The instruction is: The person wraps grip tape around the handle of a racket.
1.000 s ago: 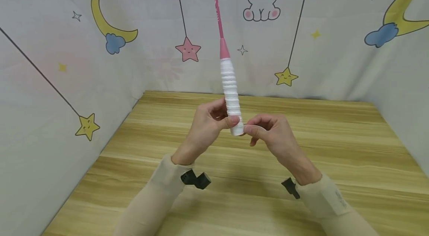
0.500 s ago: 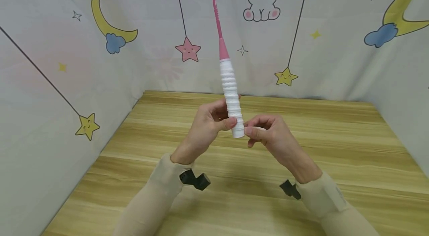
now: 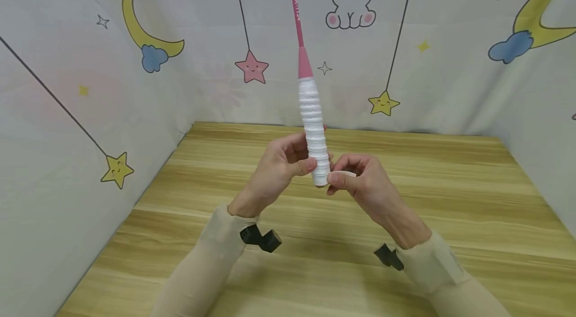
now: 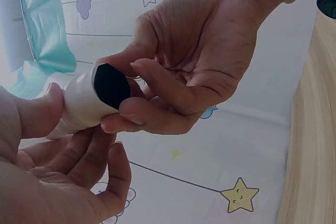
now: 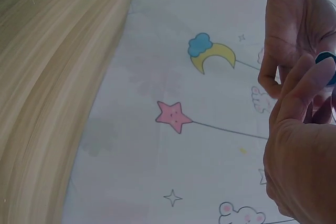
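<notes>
A racket with a slim pink shaft (image 3: 294,2) and a white ridged grip (image 3: 309,107) stands nearly upright, its top beyond the head view. My left hand (image 3: 281,163) holds the lower grip, thumb across the front. At the grip's bottom end, my right hand (image 3: 366,182) pinches a thin white strip (image 3: 345,173), which looks like grip tape. In the left wrist view the black butt cap (image 4: 112,86) faces the camera, between both hands. The right wrist view catches only the cap's dark edge (image 5: 326,66), with the rest hidden by fingers or cut off.
Below the hands lies a wood-grain table (image 3: 310,267). White cloth walls (image 3: 202,17) printed with stars, moons and a rabbit enclose its back and sides. Small black devices (image 3: 261,238) sit on both sleeved wrists.
The racket has shifted slightly right and turned, so the lettering on its shaft shows differently. The grip's end sits a little lower. Both hands stay almost in place.
</notes>
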{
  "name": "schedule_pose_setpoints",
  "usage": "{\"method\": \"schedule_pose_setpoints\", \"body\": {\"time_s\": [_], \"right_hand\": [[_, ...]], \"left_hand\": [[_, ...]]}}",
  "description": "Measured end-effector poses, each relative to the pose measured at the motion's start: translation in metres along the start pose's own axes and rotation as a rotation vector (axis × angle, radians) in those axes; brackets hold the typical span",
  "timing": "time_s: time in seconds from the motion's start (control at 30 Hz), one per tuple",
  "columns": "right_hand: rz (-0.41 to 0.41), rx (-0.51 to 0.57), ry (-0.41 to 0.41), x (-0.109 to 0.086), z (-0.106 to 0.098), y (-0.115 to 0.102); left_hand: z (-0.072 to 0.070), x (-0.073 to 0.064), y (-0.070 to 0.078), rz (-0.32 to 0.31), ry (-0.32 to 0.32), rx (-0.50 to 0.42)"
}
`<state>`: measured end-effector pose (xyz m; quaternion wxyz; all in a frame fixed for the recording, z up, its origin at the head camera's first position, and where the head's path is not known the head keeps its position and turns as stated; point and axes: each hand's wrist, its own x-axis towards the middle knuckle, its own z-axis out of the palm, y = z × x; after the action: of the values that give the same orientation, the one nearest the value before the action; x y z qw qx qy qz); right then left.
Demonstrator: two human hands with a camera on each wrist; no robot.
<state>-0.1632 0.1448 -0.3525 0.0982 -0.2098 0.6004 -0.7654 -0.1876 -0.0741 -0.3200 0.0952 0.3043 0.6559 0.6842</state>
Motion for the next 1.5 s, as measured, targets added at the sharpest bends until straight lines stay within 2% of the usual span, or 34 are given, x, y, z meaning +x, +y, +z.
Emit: {"method": "schedule_pose_setpoints", "body": {"time_s": [0.2,0.4,0.6,0.87,1.03,1.2,1.33,1.5], "right_hand": [[-0.018,-0.033,0.092,-0.001,0.006,-0.003],[-0.030,-0.100,0.175,-0.002,0.008,-0.006],[-0.019,-0.241,0.256,-0.001,0.007,-0.002],[-0.018,-0.267,0.311,0.000,0.007,0.003],[-0.006,-0.312,0.313,0.000,0.008,0.006],[-0.006,-0.333,0.283,0.000,0.007,0.008],[-0.007,-0.328,0.265,-0.001,0.006,0.009],[-0.008,-0.270,0.227,-0.001,0.005,0.010]], "left_hand": [[0.000,0.001,0.001,-0.028,0.012,-0.049],[0.000,0.001,-0.001,-0.020,0.029,-0.067],[0.004,0.002,-0.003,0.019,0.108,0.094],[0.010,0.007,-0.008,0.073,0.159,0.300],[0.012,0.006,-0.009,0.096,0.197,0.354],[0.011,0.004,-0.010,0.104,0.219,0.345],[0.010,0.003,-0.011,0.073,0.217,0.303],[0.007,0.003,-0.011,0.022,0.207,0.262]]}}
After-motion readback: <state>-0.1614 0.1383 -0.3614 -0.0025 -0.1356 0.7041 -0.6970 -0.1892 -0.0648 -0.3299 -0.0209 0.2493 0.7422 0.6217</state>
